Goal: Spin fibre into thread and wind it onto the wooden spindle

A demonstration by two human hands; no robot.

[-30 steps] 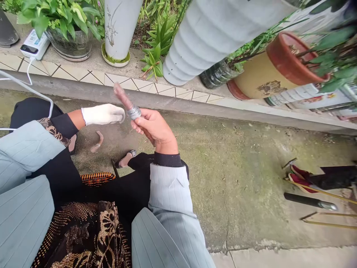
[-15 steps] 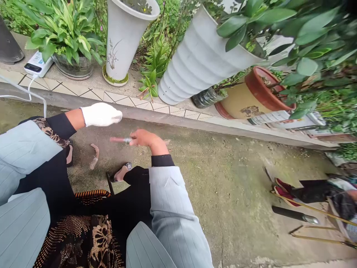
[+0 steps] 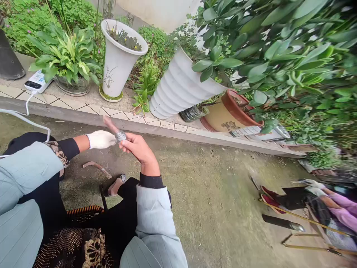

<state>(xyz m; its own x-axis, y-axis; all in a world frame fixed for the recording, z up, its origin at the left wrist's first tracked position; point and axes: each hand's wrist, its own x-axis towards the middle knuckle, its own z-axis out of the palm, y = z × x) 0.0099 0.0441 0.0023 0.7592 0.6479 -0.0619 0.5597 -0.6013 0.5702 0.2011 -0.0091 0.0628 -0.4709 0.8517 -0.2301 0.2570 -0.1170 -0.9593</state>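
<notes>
My right hand is bare and closed around a reddish-brown stick with silvery wire coiled around it. The stick tilts up and to the left, its free end blurred. Right beside the coil is my left hand in a white knitted glove, its fingers drawn together and pointing at the wire. What those fingers hold, if anything, is hidden. On the concrete near my feet lies a curved brown strip, perhaps wood or bark.
A tiled ledge runs along the front, bearing a white tall pot, a ribbed pot, a brown pot and a white device with a cable. At right, a co-worker with gloved hands sits near a dark tube.
My right hand has raised the stick and tilted it upward, bringing its coil beside my gloved left hand. The brown strip on the ground lies at a different angle. The co-worker's gloved hands now show.
</notes>
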